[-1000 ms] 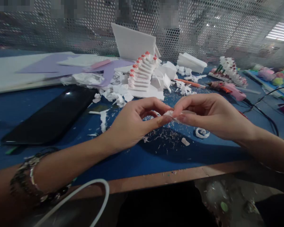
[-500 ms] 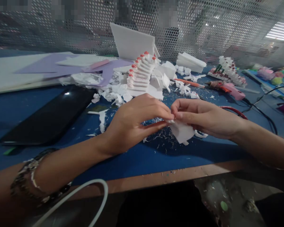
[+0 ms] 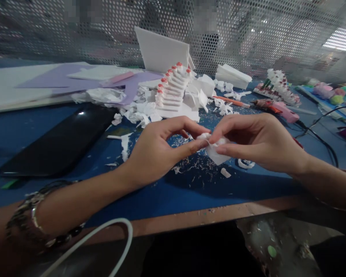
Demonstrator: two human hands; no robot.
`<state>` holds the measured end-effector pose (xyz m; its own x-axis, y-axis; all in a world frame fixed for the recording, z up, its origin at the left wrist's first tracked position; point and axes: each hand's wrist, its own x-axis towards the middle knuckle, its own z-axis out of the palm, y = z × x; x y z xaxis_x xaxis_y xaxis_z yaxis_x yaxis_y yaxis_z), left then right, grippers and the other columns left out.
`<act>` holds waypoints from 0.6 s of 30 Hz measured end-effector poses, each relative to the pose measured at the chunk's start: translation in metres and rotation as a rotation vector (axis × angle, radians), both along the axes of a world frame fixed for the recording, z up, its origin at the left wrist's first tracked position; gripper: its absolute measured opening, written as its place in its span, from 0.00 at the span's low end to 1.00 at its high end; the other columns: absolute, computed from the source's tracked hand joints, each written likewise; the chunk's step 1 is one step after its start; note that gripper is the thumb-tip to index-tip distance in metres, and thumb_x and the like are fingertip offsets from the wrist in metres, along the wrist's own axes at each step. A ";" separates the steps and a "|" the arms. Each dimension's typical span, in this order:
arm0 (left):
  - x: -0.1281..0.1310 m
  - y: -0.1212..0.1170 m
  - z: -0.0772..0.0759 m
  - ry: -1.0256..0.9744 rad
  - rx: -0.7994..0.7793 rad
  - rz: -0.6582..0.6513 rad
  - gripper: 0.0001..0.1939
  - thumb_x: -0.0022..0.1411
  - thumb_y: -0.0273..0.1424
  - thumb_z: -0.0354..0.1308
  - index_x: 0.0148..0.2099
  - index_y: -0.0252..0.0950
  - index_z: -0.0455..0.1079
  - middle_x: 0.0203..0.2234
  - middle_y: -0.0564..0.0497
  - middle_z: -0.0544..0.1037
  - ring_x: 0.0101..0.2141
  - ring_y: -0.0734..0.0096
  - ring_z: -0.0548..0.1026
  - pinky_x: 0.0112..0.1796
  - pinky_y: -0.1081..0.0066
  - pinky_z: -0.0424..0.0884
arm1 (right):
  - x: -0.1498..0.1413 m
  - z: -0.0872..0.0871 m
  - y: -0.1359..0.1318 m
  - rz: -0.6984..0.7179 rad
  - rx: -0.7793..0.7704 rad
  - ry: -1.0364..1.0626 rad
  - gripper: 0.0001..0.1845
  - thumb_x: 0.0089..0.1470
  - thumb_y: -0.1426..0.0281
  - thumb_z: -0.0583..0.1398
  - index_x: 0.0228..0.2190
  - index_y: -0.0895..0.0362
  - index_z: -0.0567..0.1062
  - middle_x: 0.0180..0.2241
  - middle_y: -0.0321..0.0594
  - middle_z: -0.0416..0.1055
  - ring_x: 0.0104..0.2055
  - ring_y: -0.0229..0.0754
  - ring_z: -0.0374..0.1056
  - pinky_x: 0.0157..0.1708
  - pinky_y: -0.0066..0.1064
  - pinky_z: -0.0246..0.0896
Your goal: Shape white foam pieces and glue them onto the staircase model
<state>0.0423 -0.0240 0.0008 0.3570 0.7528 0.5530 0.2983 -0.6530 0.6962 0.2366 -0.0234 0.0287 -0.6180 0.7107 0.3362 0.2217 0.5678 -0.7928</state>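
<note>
Between my two hands is a crumpled piece of white tissue paper [image 3: 218, 153], held above the blue tabletop [image 3: 173, 196]. My left hand [image 3: 164, 150] pinches its left end between thumb and fingertips. On the other side, my right hand [image 3: 256, 142] is closed on it with thumb and forefinger. The fingers hide part of the paper. Just beyond my hands stands a small white stair-like model [image 3: 171, 96] with red-topped posts along its steps. Fine white shreds and a small torn scrap [image 3: 225, 172] lie beneath my hands.
A black phone [image 3: 57, 142] lies at left. Torn white paper [image 3: 138, 107] is heaped around the model. Behind it leans a white foam board [image 3: 163, 50]. An orange pencil [image 3: 232, 101], a pink glue gun [image 3: 285, 110] and its cable are at right. A white cable [image 3: 129, 234] loops in front.
My right hand has shifted its grip and now covers more of the tissue paper. My left fingers have parted somewhat from the thumb. A small scrap now lies on the table below.
</note>
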 end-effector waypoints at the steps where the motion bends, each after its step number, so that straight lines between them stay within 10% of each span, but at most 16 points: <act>1: 0.000 0.000 0.000 -0.009 -0.007 0.006 0.04 0.53 0.30 0.59 0.34 0.40 0.71 0.29 0.58 0.77 0.32 0.77 0.73 0.34 0.79 0.67 | 0.000 0.001 -0.002 -0.031 0.101 -0.041 0.09 0.46 0.69 0.61 0.32 0.59 0.73 0.29 0.36 0.69 0.30 0.32 0.63 0.28 0.25 0.59; 6: 0.002 -0.002 -0.001 -0.005 -0.032 0.065 0.05 0.52 0.31 0.60 0.34 0.40 0.72 0.29 0.57 0.76 0.32 0.76 0.73 0.34 0.77 0.67 | -0.001 0.002 -0.008 -0.114 0.466 -0.146 0.11 0.46 0.66 0.61 0.32 0.59 0.73 0.32 0.38 0.69 0.34 0.33 0.64 0.36 0.27 0.59; 13: 0.003 -0.005 0.000 0.020 0.028 0.100 0.03 0.53 0.31 0.59 0.33 0.40 0.71 0.28 0.57 0.77 0.32 0.74 0.73 0.35 0.77 0.68 | -0.007 -0.008 -0.008 -0.180 0.045 -0.056 0.07 0.52 0.67 0.56 0.29 0.58 0.70 0.26 0.34 0.67 0.26 0.29 0.61 0.22 0.22 0.57; 18: 0.004 -0.004 0.001 -0.025 -0.047 0.070 0.04 0.52 0.31 0.60 0.33 0.39 0.71 0.29 0.55 0.76 0.33 0.73 0.73 0.35 0.75 0.68 | -0.005 -0.006 -0.008 -0.167 0.152 -0.065 0.05 0.51 0.70 0.57 0.30 0.58 0.73 0.27 0.35 0.68 0.26 0.30 0.61 0.24 0.24 0.57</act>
<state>0.0460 -0.0280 0.0015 0.2888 0.8008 0.5247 0.3241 -0.5975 0.7335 0.2317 -0.0310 0.0230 -0.5197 0.7490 0.4109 0.3704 0.6310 -0.6817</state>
